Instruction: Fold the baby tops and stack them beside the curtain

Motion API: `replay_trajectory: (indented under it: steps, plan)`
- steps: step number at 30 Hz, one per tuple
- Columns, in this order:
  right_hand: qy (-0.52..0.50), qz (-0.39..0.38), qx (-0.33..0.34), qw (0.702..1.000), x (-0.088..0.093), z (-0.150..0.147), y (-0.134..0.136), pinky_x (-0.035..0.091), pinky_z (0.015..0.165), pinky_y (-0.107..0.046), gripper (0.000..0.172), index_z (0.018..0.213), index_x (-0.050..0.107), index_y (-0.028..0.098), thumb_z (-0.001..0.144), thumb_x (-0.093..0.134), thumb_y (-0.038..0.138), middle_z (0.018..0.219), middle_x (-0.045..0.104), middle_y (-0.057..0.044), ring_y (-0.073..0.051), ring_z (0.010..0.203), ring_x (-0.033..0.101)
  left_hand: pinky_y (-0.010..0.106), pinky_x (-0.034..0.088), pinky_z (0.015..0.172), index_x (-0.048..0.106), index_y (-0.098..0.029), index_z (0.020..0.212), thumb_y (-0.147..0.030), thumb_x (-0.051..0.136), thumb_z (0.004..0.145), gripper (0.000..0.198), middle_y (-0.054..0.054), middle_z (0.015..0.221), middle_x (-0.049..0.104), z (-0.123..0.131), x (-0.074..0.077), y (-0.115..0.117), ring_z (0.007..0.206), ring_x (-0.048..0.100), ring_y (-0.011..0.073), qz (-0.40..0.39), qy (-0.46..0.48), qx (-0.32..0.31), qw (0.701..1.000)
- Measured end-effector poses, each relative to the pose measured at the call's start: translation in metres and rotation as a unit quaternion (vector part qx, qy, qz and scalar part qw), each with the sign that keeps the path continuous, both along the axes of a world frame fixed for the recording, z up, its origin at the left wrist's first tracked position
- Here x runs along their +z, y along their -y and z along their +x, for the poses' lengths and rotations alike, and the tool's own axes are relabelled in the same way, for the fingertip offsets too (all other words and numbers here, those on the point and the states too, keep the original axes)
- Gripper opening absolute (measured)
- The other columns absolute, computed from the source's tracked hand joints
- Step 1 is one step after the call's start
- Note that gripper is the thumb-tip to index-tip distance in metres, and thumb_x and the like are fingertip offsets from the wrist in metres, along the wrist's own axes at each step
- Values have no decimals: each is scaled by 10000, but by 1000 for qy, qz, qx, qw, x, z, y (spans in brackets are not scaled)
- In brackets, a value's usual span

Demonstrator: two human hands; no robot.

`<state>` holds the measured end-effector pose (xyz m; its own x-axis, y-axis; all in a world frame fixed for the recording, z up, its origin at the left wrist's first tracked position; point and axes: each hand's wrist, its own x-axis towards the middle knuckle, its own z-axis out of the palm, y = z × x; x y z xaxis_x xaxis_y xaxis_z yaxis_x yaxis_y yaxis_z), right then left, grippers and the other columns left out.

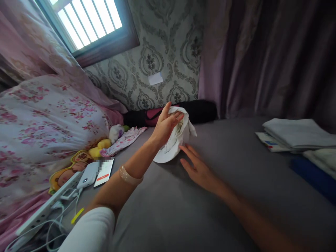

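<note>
I cannot tell whether the left hand (166,126), half-curled at the white cap (186,131) toward the bed's (225,157) far edge, grips; the open right hand (201,171) should steady the brim (168,158) lightly.

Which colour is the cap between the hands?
The cap is white; the head view shows it.

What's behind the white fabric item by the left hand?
Behind the white fabric item lies a long black-and-maroon bundle, with the patterned wall beyond. The item and left hand cover part of the bundle, so whatever is there can't be seen.
</note>
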<state>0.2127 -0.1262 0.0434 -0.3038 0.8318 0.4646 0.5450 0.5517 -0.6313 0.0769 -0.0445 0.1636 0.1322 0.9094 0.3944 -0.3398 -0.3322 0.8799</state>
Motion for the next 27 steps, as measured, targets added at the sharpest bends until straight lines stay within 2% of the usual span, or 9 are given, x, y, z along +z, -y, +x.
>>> replay_trajectory:
  steps: [4,7,9,12,15,17,21,24,27]
  plan:
    - [2,3,-5,1000,4,3,1,384,1127,-430,515,1476,386,237,992,412,410,1549,370,-76,-251,1421,360,431,365,1124,212,-201,1516,-52,495,678,898,81,1159,622,20,0,11,1293,519,237,23,21,-32,999]
    - [-16,-7,-15,1000,10,8,-1,358,1139,-410,551,1470,367,139,976,432,374,1505,423,-124,-237,1398,395,391,389,1099,254,-210,1489,-68,551,723,834,74,1140,625,25,1,14,1256,547,220,38,10,-19,999]
    - [-41,-19,-49,998,14,16,-6,415,1092,-410,548,1426,419,90,952,454,363,1410,520,-162,-256,1322,486,356,416,1065,316,-246,1446,-72,610,729,795,46,1087,641,22,1,11,1201,581,198,43,-8,11,999]
    - [-96,-26,-141,985,22,35,-18,527,903,-407,468,1291,565,129,897,508,376,1110,686,-142,-269,1025,659,320,454,998,385,-220,1388,-52,663,685,775,35,1005,660,11,-1,3,1051,635,172,56,-28,61,996]
    - [-151,4,-209,966,30,57,-28,528,768,-399,392,1151,635,173,847,550,406,938,708,-104,-246,819,664,313,472,943,442,-173,1343,-63,679,679,714,17,893,660,-2,-8,-2,889,646,143,51,-72,106,990]
    - [-174,29,-227,958,37,68,-31,513,749,-396,358,1082,643,185,821,571,419,940,708,-99,-245,811,651,307,491,904,487,-168,1303,-79,686,688,653,-6,829,639,-8,-14,-2,824,639,129,33,-107,123,986]
    - [-180,45,-260,948,48,81,-27,491,715,-386,299,998,631,208,786,600,417,885,696,-76,-241,767,630,289,545,801,561,-191,1173,-90,690,690,509,-6,825,656,-15,-28,2,791,666,134,-10,-159,103,982]
    - [-182,48,-261,947,56,85,-22,483,676,-364,254,940,614,220,782,609,418,816,675,-52,-222,720,617,246,553,662,584,-174,1043,-148,695,720,343,16,804,677,-19,-34,6,754,693,147,-39,-212,83,973]
    - [-219,34,-201,954,65,91,-16,490,642,-342,283,987,584,229,792,624,431,835,691,-51,-211,715,633,187,489,502,587,-162,938,-234,690,749,227,27,749,679,-25,-38,10,672,696,154,-69,-272,62,958]
